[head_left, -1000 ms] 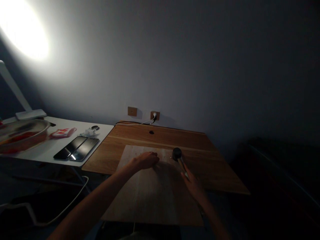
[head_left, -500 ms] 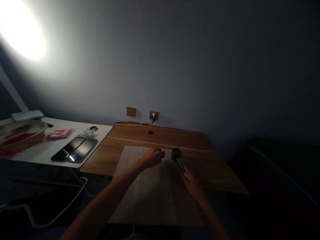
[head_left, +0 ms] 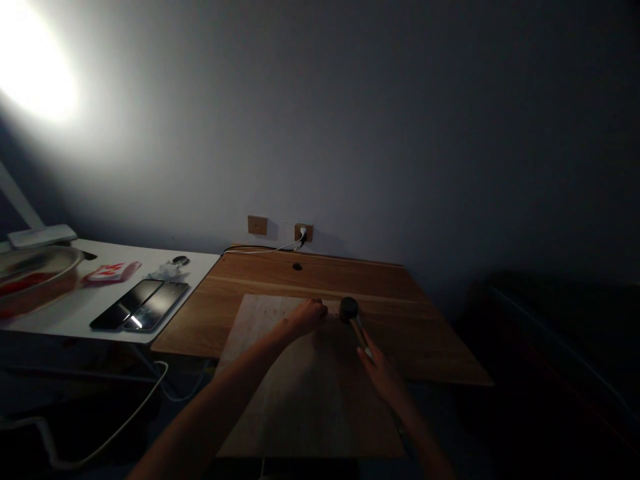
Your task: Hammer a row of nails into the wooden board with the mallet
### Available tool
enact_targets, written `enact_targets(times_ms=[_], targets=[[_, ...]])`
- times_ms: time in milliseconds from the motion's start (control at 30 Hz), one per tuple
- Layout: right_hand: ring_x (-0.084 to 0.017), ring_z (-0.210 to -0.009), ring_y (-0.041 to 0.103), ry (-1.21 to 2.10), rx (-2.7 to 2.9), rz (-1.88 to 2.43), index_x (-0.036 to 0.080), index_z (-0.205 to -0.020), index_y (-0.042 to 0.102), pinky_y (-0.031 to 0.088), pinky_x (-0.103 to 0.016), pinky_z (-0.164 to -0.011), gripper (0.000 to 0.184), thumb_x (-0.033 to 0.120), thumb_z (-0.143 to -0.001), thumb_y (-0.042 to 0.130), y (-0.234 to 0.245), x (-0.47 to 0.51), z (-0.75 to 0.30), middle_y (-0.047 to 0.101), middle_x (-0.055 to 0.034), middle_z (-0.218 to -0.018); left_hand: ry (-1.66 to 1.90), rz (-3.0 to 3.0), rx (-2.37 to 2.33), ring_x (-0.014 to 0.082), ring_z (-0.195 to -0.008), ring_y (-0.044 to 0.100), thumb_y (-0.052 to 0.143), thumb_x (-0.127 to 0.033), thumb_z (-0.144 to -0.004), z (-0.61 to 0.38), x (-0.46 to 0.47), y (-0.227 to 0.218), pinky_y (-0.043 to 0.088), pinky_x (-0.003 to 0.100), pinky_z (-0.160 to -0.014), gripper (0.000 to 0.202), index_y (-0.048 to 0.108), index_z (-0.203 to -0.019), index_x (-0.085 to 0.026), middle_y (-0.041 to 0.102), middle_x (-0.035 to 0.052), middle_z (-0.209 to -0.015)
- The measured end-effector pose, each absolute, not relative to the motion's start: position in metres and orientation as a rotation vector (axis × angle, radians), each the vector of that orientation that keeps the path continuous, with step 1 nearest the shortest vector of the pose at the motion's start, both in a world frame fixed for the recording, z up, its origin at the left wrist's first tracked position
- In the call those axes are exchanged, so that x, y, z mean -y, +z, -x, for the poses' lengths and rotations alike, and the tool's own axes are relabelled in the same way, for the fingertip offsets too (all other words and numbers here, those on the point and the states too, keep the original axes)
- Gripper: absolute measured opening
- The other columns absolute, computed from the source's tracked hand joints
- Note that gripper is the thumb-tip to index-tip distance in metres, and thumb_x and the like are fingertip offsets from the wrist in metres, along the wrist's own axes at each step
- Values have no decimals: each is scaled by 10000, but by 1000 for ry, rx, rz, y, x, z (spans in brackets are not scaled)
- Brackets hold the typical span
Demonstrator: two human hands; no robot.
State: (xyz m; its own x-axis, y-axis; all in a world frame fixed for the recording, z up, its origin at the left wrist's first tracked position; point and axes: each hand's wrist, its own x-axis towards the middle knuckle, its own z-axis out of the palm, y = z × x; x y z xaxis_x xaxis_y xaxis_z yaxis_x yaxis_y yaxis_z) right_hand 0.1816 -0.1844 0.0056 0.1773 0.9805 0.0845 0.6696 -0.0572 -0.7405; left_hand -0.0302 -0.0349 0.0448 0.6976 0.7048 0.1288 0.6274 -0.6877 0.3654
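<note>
Head view, lower centre: the left hand point(head_left: 307, 317) is curled, fingers close together, over a pale board point(head_left: 290, 400); whether it pinches anything, I cannot tell. Just to its right, the right hand point(head_left: 377, 370) grips a black-headed mallet point(head_left: 349, 309) by the handle. Good practice would be fingertips clear of the head and a square, light swing. Beneath lies a wooden table point(head_left: 425, 333); beyond, a dim wall point(head_left: 360, 133), brightly lit upper left.

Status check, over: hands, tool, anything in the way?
Right hand gripping mallet. Left hand curled near far edge of board; whether holding anything unclear. Nothing visibly blocking the hands; phones off left on white table.
</note>
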Motion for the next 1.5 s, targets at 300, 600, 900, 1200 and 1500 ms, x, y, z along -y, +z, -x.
enact_targets(times_ms=[300, 600, 900, 1200, 1500], targets=[[-296, -1436, 438, 597, 1559, 1816, 202, -1509, 476, 316, -478, -1198, 687, 573, -935, 409, -1, 181, -187, 523, -122, -1513, 718, -2341, -1267, 203, -922, 639, 477, -126, -900, 11, 50, 19, 485, 284, -818, 282, 743, -988, -151, 674, 107, -1002], [-261, -1456, 412, 718, 1494, 1665, 205, -1483, 506, 284, -445, -1216, 726, 640, -902, 469, -11, 174, -196, 503, -104, -1535, 869, -2171, -1289, 200, -959, 647, 448, -89, -888, 9, 58, 11, 494, 289, -863, 338, 748, -1030, -155, 673, 107, -1036], [-249, -1474, 382, 753, 1461, 1578, 257, -1507, 470, 254, -470, -1227, 701, 642, -922, 483, 6, 177, -181, 465, -76, -1567, 803, -2126, -1397, 215, -1039, 653, 501, -70, -835, 10, 61, 19, 499, 331, -939, 483, 596, -1298, -167, 707, 106, -1142], [-265, -1447, 425, 741, 1625, 1683, 227, -1539, 423, 303, -472, -1208, 661, 544, -958, 436, 21, 175, -154, 487, -92, -1547, 825, -2141, -1386, 263, -1013, 668, 481, -91, -889, 12, 61, 18, 511, 365, -890, 499, 501, -1386, -127, 714, 139, -1103], [-269, -1402, 490, 683, 1667, 1694, 247, -1543, 416, 371, -464, -1174, 635, 497, -960, 423, 27, 180, -148, 525, -78, -1519, 851, -2111, -1381, 260, -1015, 675, 486, -97, -899, 14, 61, 16, 516, 356, -892, 494, 501, -1392, -129, 719, 139, -1093]])
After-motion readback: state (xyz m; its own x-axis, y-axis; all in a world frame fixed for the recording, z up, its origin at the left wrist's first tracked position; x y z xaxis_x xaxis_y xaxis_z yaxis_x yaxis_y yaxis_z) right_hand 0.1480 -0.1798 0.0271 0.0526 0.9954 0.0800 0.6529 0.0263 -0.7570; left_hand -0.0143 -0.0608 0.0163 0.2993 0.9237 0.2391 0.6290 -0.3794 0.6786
